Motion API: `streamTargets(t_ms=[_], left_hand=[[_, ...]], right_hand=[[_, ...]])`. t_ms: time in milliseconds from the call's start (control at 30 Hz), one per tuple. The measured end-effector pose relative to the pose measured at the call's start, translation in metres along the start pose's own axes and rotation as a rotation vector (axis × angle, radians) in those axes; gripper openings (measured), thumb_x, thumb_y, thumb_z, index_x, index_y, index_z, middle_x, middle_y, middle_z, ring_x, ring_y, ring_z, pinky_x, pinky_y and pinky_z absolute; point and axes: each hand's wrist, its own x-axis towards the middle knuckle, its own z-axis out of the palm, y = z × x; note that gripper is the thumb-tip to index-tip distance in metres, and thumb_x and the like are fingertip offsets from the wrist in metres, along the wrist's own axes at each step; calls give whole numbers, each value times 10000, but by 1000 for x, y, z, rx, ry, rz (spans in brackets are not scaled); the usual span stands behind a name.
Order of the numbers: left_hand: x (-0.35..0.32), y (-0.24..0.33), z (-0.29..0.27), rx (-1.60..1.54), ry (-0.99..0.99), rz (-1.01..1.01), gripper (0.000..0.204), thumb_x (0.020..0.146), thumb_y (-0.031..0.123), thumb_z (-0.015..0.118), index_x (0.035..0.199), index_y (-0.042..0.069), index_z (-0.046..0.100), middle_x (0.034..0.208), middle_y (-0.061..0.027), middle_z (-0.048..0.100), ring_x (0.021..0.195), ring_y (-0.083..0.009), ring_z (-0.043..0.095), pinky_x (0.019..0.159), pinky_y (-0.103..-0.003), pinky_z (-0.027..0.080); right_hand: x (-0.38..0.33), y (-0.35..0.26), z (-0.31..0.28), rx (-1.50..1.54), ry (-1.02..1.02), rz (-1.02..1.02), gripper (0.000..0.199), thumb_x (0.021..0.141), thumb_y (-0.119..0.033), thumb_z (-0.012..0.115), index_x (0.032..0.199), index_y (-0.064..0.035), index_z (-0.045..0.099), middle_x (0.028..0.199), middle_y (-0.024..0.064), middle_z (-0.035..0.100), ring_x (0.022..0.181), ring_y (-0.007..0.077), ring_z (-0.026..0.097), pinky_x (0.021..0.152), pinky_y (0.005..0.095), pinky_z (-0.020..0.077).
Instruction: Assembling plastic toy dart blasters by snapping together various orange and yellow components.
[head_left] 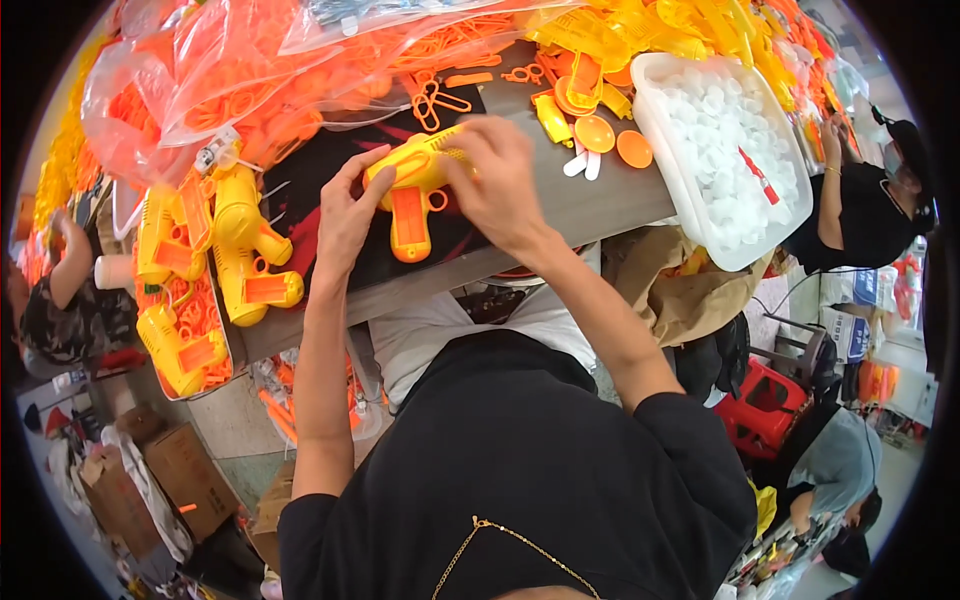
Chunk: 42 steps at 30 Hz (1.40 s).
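Over a dark mat on the table, my two hands hold a yellow plastic toy gun point(410, 215) with an orange panel in its handle and a ring-shaped trigger. My left hand point(345, 212) grips its left end between thumb and fingers. Curled over the barrel's right part, my right hand point(500, 185) is slightly blurred, its thumb and fingertips on the yellow shell. Whether it also holds a small part is hidden. Left of my left hand, several similar toy guns point(240, 210) lie piled at the table's edge.
Orange parts in clear plastic bags point(230, 70) heap up at the back. A white tub point(655, 130) of translucent caps, with a red pen point(758, 176) on top, stands right. Orange discs point(634, 149) and white strips point(583, 165) lie before it. Other people sit at both sides.
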Motion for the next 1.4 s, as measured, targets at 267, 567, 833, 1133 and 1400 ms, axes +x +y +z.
streamTargets(t_ms=[267,567,833,1133,1400], left_hand=[[-6,3,2,25,37,-34,362,951,209,695,1240,-6,663,874,33,586,754,-43,471,670,-202,400],[-13,6,-18,65,26,-49,368,956,215,690,1246,-8,658,923,28,611,811,-44,503,723,-199,422],[-3,19,44,576,146,459,378,925,206,699,1253,28,642,1097,-138,683,1050,-263,623,970,-373,467],[-16,84,78,-96,-122,127,363,885,78,717,1244,67,664,936,-43,706,878,-86,637,795,-252,517],[-4,104,53,58,-281,262,372,884,89,707,1248,44,650,913,-30,698,856,-83,626,819,-277,505]], right_hand=[[-75,37,-101,-616,-182,157,342,858,-163,729,1183,-76,671,1068,67,589,1008,252,541,927,438,366],[-123,40,-132,-456,-242,-202,295,800,-153,764,1040,-29,646,1067,69,640,1003,279,600,926,437,413],[-58,28,-108,907,279,898,113,973,-154,668,934,-54,633,827,4,637,696,64,549,657,228,450],[-19,-7,-71,1076,151,892,120,965,-161,678,948,-49,638,810,10,627,678,74,549,635,230,457],[19,-11,-76,667,-252,617,179,996,-223,638,1026,-47,641,837,-30,616,739,36,533,670,212,427]])
